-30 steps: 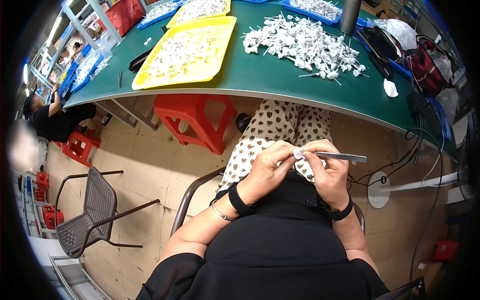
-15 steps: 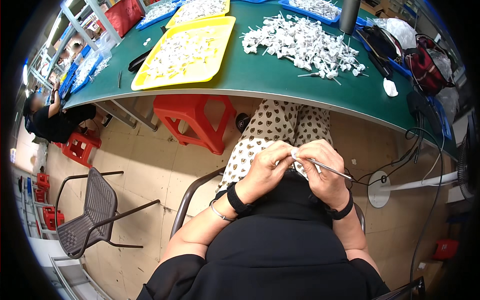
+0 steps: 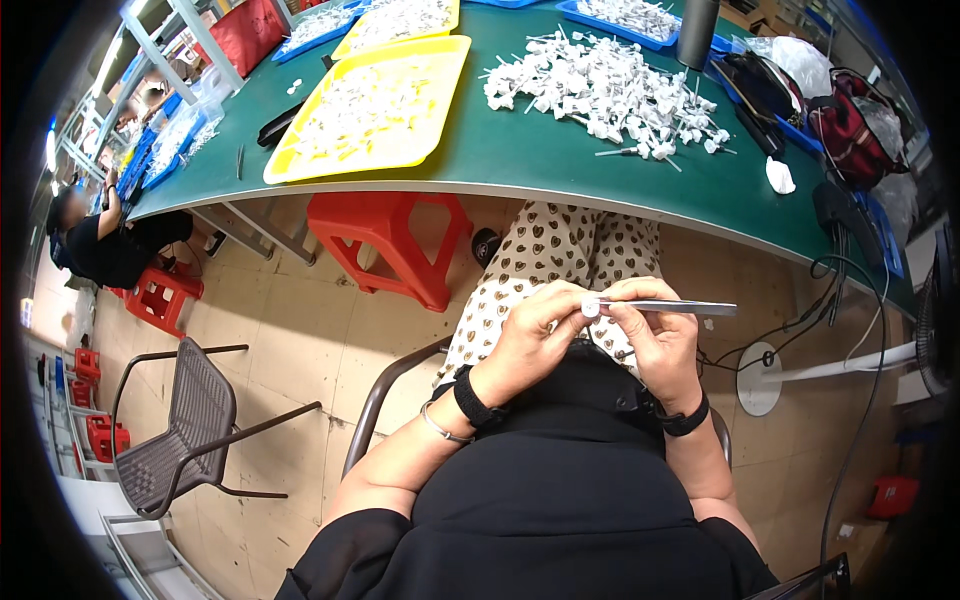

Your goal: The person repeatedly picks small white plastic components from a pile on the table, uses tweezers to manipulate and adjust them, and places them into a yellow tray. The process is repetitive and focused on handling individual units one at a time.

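Note:
My left hand [image 3: 538, 335] pinches a small white round plastic part [image 3: 591, 308] between thumb and fingertips, above my lap. In my right hand [image 3: 662, 345] is a pair of metal tweezers [image 3: 695, 307], gripped between thumb and fingers. The tweezers lie nearly level, their wide end pointing right and their tips at the white part; my fingers partly cover the tips. On the table ahead lies a loose heap of white plastic pieces with thin stems [image 3: 610, 90]. Left of it, a yellow tray [image 3: 437, 100] holds many small white pieces.
The green table [image 3: 540, 160] curves across ahead of me. Blue trays [image 3: 665, 42], a dark cylinder [image 3: 698, 35] and bags [image 3: 855, 125] stand farther back. Beneath the table is a red stool [image 3: 380, 235]; an empty chair [image 3: 195, 430] is at left. Another person [image 3: 100, 235] sits far left.
The tweezers have swung from slanting down to the right to nearly level. My right hand's fingers have shifted, and the white part's round face now shows more.

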Motion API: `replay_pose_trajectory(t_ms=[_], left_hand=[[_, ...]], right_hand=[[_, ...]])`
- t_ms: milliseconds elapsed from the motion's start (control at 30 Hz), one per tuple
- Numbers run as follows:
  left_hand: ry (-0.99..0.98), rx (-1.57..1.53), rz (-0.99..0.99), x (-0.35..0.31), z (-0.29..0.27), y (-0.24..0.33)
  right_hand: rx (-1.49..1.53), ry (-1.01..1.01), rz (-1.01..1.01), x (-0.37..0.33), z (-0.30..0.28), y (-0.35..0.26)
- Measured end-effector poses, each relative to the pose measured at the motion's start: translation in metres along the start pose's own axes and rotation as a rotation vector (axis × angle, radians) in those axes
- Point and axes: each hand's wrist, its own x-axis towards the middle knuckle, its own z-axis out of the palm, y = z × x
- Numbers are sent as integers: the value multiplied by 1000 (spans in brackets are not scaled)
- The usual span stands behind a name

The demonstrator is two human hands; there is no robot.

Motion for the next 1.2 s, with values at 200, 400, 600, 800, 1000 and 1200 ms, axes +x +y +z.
replay_pose_trajectory(t_ms=[200, 400, 600, 800, 1000, 1200], left_hand=[[-16, 3, -20, 0, -1, 0], [-33, -31, -35, 3, -5, 6], [-21, -10, 23, 4, -5, 7], [26, 129, 128, 6, -4, 9], [84, 234, 187, 4, -7, 8], [116, 291, 222, 5, -9, 11]], right_hand=[[38, -2, 14, 0, 0, 0], [156, 78, 33, 1, -2, -3], [120, 44, -51, 0, -2, -5], [-55, -16, -143, 2, -3, -1], [8, 7, -120, 2, -4, -2], [26, 1, -88, 1, -5, -1]])
